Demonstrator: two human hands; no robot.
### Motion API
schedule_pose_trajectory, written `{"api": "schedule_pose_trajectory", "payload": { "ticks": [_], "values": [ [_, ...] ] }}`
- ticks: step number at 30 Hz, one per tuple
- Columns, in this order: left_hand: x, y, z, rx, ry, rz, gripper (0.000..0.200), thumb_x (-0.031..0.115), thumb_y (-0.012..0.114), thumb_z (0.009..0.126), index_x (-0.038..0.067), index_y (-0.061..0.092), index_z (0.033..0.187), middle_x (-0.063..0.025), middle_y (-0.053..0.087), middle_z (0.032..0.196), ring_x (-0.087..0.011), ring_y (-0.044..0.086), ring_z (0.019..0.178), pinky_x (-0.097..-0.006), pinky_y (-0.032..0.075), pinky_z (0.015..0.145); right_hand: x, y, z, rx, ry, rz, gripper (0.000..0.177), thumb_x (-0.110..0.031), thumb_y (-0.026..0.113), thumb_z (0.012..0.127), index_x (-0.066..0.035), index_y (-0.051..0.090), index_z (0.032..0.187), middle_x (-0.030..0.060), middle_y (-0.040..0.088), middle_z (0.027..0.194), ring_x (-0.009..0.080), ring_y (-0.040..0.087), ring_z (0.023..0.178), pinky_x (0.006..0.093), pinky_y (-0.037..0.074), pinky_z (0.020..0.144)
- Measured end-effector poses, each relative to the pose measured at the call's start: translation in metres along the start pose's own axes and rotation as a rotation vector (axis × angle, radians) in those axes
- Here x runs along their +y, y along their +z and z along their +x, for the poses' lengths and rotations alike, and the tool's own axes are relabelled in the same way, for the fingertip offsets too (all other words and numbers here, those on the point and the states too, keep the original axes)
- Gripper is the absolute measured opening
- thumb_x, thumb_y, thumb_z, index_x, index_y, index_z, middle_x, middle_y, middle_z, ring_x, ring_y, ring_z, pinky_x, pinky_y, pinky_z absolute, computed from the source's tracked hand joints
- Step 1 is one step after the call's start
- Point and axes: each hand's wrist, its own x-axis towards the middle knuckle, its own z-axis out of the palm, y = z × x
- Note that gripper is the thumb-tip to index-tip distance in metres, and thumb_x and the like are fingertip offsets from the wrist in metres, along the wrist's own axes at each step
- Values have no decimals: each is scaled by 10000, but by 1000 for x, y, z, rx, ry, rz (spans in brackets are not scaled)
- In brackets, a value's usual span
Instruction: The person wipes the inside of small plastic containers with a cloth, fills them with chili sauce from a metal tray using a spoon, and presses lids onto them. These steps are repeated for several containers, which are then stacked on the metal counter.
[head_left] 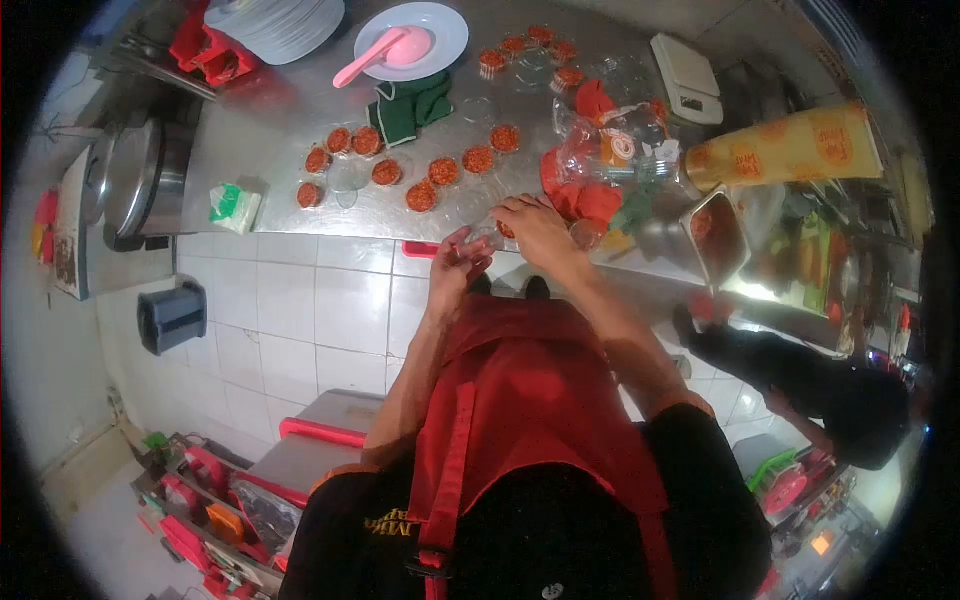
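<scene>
With the green cloth (412, 105) as landmark, the sauce cup (506, 231) sits nearer the wearer and to the right, by the counter edge. The right hand (536, 228) covers it from above, though whether its fingers grip is hidden. The left hand (459, 262) curls loosely beside a clear plastic piece (485, 237) — pinched or merely touched, I cannot tell. The cup looks light and thin-walled, likely to buckle and turn slippery if sauce spills — best held low around its sides.

Wide head view, steeply down onto apron (545, 390) and counter (265, 115)
</scene>
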Motion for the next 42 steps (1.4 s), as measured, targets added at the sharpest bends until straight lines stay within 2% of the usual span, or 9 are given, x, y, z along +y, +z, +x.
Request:
{"api": "schedule_pose_trajectory", "payload": {
  "ticks": [5, 7, 11, 16, 19, 26, 29, 32, 42],
  "values": [
    [1, -6, -11, -151, 178, 83, 487, -55, 481, 948, 49, 397, 1416, -190, 623, 1254, -282, 659, 1087, -411, 532, 997, -4, 1, 2, -37, 76, 16, 438, 30, 575, 796, -66, 584, 1224, 143, 646, 1171, 320, 575, 1167, 431, 425, 1004],
    [11, 1, -14, -149, 251, 456, 470, -26, 550, 947, 66, 432, 1392, -163, 659, 1177, -239, 679, 1032, -374, 559, 918, -5, 5, -4, 185, -24, 15, 232, -41, 591, 809, -66, 591, 1040, 101, 673, 957, 288, 629, 1008, 426, 435, 888],
    [24, 22, -3, -94, 422, 825, 359, 25, 619, 937, 48, 534, 1286, -144, 685, 1028, -226, 692, 949, -349, 563, 802, -6, 10, -4, 200, -8, 30, 248, -23, 604, 794, -58, 576, 1038, 126, 665, 933, 316, 624, 1024, 431, 441, 879],
    [13, 30, 8, 100, 693, 1132, 142, 110, 667, 923, 13, 619, 1015, -169, 669, 913, -307, 680, 830, -364, 526, 704, -6, 15, -10, 222, 119, 209, 442, -14, 637, 800, -12, 518, 1226, 214, 618, 1106, 405, 582, 1074, 489, 466, 903],
    [3, 23, 18, 61, 714, 1103, 177, 168, 672, 921, 26, 610, 1006, -175, 649, 914, -359, 644, 794, -443, 498, 692, -13, 14, -20, 319, 206, 302, 589, -40, 712, 782, -66, 483, 1325, 214, 607, 1139, 427, 583, 1110, 499, 486, 910],
    [-2, 27, 15, 97, 543, 1029, 203, 202, 671, 933, 13, 601, 958, -173, 676, 829, -371, 654, 731, -432, 503, 667, -26, 30, -30, 399, 393, 459, 524, -13, 666, 800, -9, 488, 1293, 257, 624, 1107, 459, 607, 1034, 524, 498, 862],
    [-4, 23, 18, 131, 393, 1060, 193, 189, 686, 927, 21, 594, 953, -152, 684, 799, -310, 674, 697, -397, 513, 630, -24, 33, -29, 477, 446, 426, 511, 4, 674, 805, -41, 516, 1289, 256, 652, 1048, 461, 644, 954, 519, 509, 830],
    [-5, 22, 18, 85, 285, 758, 191, 170, 683, 941, 16, 572, 965, -123, 683, 818, -211, 683, 700, -336, 533, 608, -24, 34, -28, 437, 504, 441, 434, 8, 668, 813, -30, 559, 1231, 232, 675, 1012, 435, 659, 934, 501, 517, 805],
    [-14, 19, 30, 21, 101, 315, 147, 164, 638, 981, 54, 556, 930, -50, 646, 852, -151, 677, 776, -299, 578, 613, -12, 50, -25, 479, 606, 558, 85, -20, 632, 787, -23, 594, 863, 209, 665, 809, 426, 657, 809, 509, 518, 716]
  ]
}}
